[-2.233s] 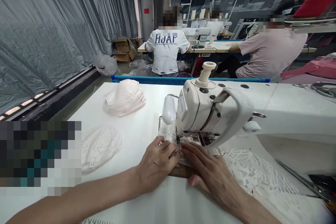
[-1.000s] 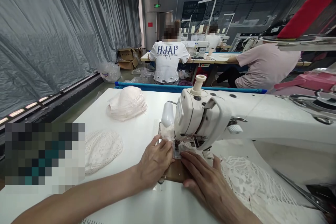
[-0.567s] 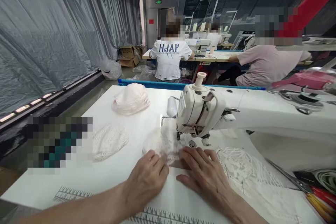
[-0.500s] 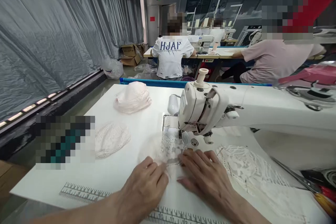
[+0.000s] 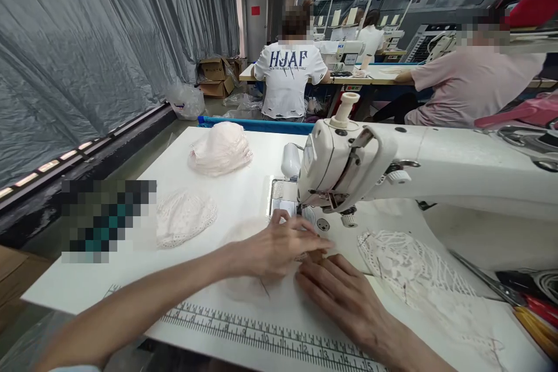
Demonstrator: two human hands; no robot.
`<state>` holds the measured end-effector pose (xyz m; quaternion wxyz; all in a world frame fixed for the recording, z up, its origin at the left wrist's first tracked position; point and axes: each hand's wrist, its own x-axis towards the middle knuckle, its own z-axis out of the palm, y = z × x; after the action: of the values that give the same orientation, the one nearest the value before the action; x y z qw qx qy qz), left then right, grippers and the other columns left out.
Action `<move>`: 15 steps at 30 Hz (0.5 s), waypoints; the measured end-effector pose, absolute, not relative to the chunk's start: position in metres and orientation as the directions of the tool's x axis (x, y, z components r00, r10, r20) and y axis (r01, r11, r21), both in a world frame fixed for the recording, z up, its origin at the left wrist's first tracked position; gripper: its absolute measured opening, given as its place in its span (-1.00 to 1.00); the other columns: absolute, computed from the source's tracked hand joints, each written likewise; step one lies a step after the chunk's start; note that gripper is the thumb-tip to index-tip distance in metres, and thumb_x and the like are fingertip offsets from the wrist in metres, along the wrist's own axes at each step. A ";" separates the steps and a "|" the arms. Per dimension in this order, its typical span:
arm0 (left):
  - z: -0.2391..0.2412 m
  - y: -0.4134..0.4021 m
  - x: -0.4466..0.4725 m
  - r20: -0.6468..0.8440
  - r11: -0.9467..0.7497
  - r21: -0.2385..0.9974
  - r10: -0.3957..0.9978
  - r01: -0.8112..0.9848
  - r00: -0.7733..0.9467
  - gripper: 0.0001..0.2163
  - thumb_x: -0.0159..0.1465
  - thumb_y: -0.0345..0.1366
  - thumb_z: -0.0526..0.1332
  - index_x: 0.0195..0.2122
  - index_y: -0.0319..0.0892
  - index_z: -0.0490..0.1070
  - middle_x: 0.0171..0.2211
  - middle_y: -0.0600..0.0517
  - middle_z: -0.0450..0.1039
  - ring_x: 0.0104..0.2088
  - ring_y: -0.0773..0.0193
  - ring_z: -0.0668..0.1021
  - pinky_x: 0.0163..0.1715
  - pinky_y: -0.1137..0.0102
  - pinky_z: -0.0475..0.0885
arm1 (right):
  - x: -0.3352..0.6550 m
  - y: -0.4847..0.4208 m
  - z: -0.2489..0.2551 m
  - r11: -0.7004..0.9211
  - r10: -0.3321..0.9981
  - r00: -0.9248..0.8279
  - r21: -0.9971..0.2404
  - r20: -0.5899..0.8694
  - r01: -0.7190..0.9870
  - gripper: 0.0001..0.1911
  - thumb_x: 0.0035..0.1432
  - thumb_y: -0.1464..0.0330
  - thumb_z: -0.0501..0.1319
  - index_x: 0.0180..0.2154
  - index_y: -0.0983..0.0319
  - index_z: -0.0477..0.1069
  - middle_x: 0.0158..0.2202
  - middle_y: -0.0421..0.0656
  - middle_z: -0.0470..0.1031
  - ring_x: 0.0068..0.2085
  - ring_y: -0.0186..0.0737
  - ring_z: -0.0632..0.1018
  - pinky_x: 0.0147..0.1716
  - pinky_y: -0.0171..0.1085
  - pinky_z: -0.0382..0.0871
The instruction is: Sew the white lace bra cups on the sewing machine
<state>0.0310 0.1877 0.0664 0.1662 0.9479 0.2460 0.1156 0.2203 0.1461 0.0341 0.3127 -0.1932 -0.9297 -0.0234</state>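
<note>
A white sewing machine (image 5: pixel 349 163) stands on the white table (image 5: pixel 204 279). In front of its needle lies a pale lace fabric piece (image 5: pixel 248 288), partly hidden under my hands. My left hand (image 5: pixel 279 247) lies on this piece with fingers stretched toward the presser foot. Just right of it, my right hand (image 5: pixel 344 296) rests flat on the table, fingers pointing left and touching the fabric's edge. Both hands hold nothing closed.
A stack of pink padded cups (image 5: pixel 220 148) sits at the table's far left, a lace piece (image 5: pixel 183 218) nearer. White lace fabric (image 5: pixel 414 273) lies right of my hands. Scissors and pencils (image 5: pixel 523 296) at the right edge. A printed ruler (image 5: pixel 270 340) runs along the front. People sit at benches behind.
The lace piece came out from under the presser foot toward me. My hands slid back with it, and my left hand has now reached forward across it toward the needle.
</note>
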 end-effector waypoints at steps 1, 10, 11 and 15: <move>0.064 0.197 0.034 0.089 -0.816 0.407 0.483 0.410 0.871 -0.41 0.10 -0.67 0.05 0.17 -0.14 0.11 -0.09 0.02 0.45 0.06 0.18 0.29 -0.03 0.24 0.15 | 0.221 0.146 0.034 0.922 0.356 -0.732 -0.092 0.581 0.376 -0.72 0.22 0.63 -0.08 -0.17 0.35 0.34 -0.31 -0.03 0.50 -0.31 -0.22 0.47 -0.33 -0.20 0.30; 0.055 0.215 0.015 0.099 -0.666 0.499 0.680 0.554 0.727 -0.82 0.29 -0.26 0.12 -0.38 -0.14 0.46 -0.35 0.08 0.42 -0.21 0.25 0.39 -0.08 0.23 0.11 | 0.232 0.152 0.023 0.890 0.448 -0.711 -0.200 0.542 0.409 -0.79 0.26 0.58 -0.02 -0.18 0.33 0.34 -0.24 -0.03 0.49 -0.33 -0.28 0.44 -0.33 -0.22 0.25; 0.055 0.214 0.015 0.107 -0.650 0.517 0.694 0.556 0.712 -0.81 0.30 -0.26 0.11 -0.39 -0.14 0.45 -0.34 0.08 0.42 -0.22 0.28 0.40 -0.08 0.24 0.11 | 0.232 0.153 0.022 0.888 0.453 -0.705 -0.202 0.546 0.414 -0.80 0.26 0.58 -0.01 -0.18 0.32 0.34 -0.24 -0.04 0.49 -0.33 -0.28 0.44 -0.33 -0.23 0.25; 0.052 0.214 0.018 0.096 -0.581 0.586 0.742 0.565 0.664 -0.78 0.31 -0.23 0.08 -0.40 -0.18 0.41 -0.40 0.11 0.44 -0.35 0.35 0.43 -0.15 0.31 0.17 | 0.231 0.155 0.022 0.872 0.475 -0.684 -0.190 0.554 0.452 -0.77 0.26 0.59 -0.03 -0.19 0.31 0.36 -0.24 -0.04 0.49 -0.31 -0.26 0.45 -0.35 -0.24 0.25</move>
<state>0.0179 0.2138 0.0524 0.2634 0.8731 0.3742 0.1679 0.2310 0.1553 0.0217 0.3069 -0.2525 -0.9174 0.0191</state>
